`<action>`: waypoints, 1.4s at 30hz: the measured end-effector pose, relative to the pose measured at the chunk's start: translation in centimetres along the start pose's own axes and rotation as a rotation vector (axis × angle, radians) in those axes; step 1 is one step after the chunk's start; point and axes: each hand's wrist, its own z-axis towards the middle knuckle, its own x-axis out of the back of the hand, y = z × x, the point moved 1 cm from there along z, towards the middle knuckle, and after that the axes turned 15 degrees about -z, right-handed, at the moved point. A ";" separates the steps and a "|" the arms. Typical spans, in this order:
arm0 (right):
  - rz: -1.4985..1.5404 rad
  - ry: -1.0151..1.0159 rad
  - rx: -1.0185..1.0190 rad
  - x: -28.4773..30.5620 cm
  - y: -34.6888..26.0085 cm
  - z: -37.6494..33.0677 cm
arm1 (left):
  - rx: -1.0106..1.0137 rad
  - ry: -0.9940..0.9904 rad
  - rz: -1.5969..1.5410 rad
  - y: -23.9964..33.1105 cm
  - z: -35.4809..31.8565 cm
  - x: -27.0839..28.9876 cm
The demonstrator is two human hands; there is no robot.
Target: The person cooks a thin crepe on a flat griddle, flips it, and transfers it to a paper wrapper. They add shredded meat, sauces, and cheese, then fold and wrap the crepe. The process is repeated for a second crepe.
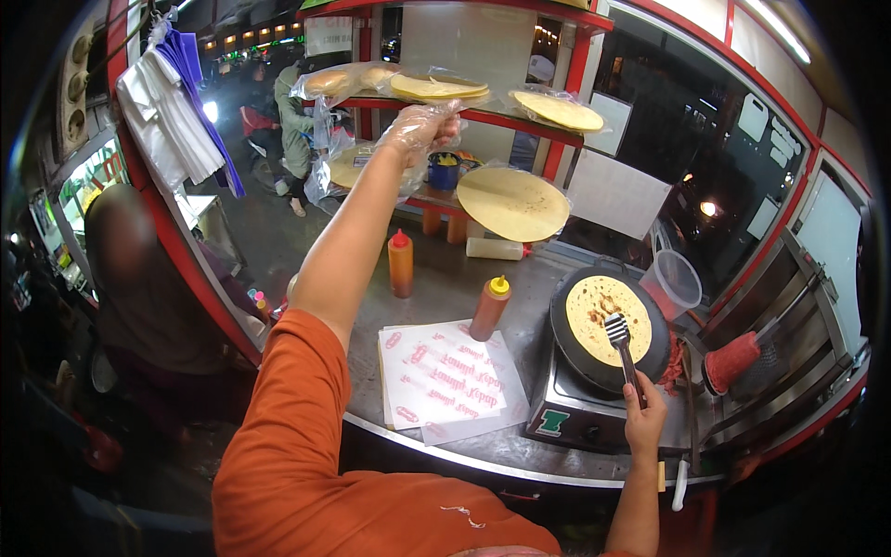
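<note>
Flatbread (608,317) lies on the round black griddle (566,348) at the counter's right, metal tongs (623,348) resting on it. The right hand (643,420) is clenched round the tongs' handle, forearm upright. The left hand (419,130), in a clear plastic glove, stretches to the shelf, fingers curled by bagged flatbreads. Three sauce bottles, two standing.

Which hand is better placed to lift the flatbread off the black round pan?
Probably the right. The right hand already holds the tongs, whose tips rest on the flatbread in the black pan. The gloved left hand is up at the shelf's bagged flatbreads, far away.
</note>
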 end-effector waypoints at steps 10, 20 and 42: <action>0.024 0.000 0.036 -2.0 0.2 -0.3 | -0.302 -0.044 -0.228 -3.4 2.3 2.9; 0.280 -0.008 -0.022 -3.8 -1.0 0.0 | -0.667 0.048 -0.917 -5.5 -0.6 3.6; 0.483 -0.066 -0.283 -7.5 -2.2 -2.1 | -0.352 0.546 -0.917 -5.2 3.8 2.5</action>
